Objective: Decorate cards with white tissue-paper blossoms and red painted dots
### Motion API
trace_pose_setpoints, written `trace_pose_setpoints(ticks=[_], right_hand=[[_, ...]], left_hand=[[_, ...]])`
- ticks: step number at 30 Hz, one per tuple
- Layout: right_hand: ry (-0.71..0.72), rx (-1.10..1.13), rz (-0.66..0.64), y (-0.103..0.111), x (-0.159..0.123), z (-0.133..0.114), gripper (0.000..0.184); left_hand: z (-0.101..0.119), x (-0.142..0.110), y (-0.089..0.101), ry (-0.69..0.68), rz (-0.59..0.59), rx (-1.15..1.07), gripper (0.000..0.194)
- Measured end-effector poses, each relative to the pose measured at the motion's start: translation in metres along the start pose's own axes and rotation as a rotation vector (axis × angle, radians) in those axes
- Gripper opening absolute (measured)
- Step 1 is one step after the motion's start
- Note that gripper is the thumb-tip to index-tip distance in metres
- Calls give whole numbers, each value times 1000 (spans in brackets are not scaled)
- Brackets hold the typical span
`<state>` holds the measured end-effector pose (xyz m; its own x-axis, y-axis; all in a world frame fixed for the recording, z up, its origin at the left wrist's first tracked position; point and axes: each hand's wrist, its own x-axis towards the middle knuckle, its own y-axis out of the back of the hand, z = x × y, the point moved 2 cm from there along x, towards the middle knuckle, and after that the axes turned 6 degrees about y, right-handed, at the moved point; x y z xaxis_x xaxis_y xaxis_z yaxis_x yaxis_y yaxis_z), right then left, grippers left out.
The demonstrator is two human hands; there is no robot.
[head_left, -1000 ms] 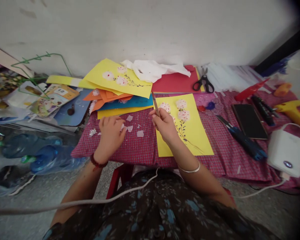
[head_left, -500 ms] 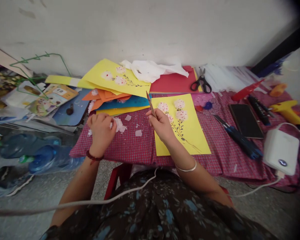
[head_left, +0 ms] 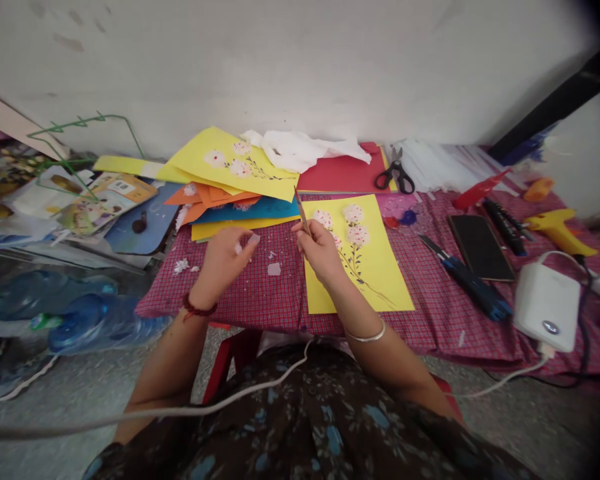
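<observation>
My left hand (head_left: 224, 263) is over the checked cloth, thumb and fingers closed around a small white paper square (head_left: 255, 239). A bit of white shows between its fingers. My right hand (head_left: 321, 252) grips a slim brown pointed stick (head_left: 303, 213), its reddish tip turned up and away from me; whether it is a brush or a pencil I cannot tell. Under the right wrist lies a yellow sheet (head_left: 387, 267) with fluffy pinkish-white flowers (head_left: 357, 235) and dark stems. Another pale paper square (head_left: 274, 269) rests between the hands, with small scraps (head_left: 181, 267) farther left.
Behind lie a flowered yellow sheet (head_left: 190, 153), orange and blue paper (head_left: 260, 208), white tissue (head_left: 300, 150) and scissors (head_left: 395, 175). On the right are a utility knife (head_left: 467, 280), phone (head_left: 480, 247), yellow glue gun (head_left: 557, 230) and white power bank (head_left: 547, 303). A cable (head_left: 180, 411) crosses my lap.
My left hand has moved right, from beside the white paper clump to the small square, and now covers the clump's place. My right hand keeps its hold on the stick. The view has shifted slightly.
</observation>
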<state>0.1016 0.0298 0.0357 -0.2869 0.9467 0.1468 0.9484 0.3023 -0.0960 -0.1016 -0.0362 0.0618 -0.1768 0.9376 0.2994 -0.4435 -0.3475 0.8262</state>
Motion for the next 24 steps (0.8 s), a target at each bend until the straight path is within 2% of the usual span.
trace_pose_setpoints(ticks=[3,4,5,8,12,14,16,19,22,24], right_hand=[[15,11,8,0,0,0,8],[15,19,2,-1,0,0,9],[14,25,-4,-2,-1,1,9],[20,2,-17,-4,-2,6,11],[28,-33,-20,-5,-1,11,13],[24,-37,-18,-5,-1,11,13],[13,-45,-17,-6,-1,10,13],[14,-53,-28,-7,-2,8,13],[31,-52,-37,-6,-3,7,13],[30,-41,-40,-7,-4,6,13]], left_hand=[[-40,-7,18,258,329,-280,33],[-52,-10,22,330,392,-299,36],[-61,-12,23,371,402,-278,38],[-65,-15,15,346,272,-114,36],[-37,-20,-10,187,68,243,66],[-28,-20,-21,154,-3,411,68],[-30,-16,-27,171,-36,454,53],[-46,-2,-28,214,-70,412,33],[-59,13,-21,232,-70,376,31],[-58,20,-18,227,-56,366,34]])
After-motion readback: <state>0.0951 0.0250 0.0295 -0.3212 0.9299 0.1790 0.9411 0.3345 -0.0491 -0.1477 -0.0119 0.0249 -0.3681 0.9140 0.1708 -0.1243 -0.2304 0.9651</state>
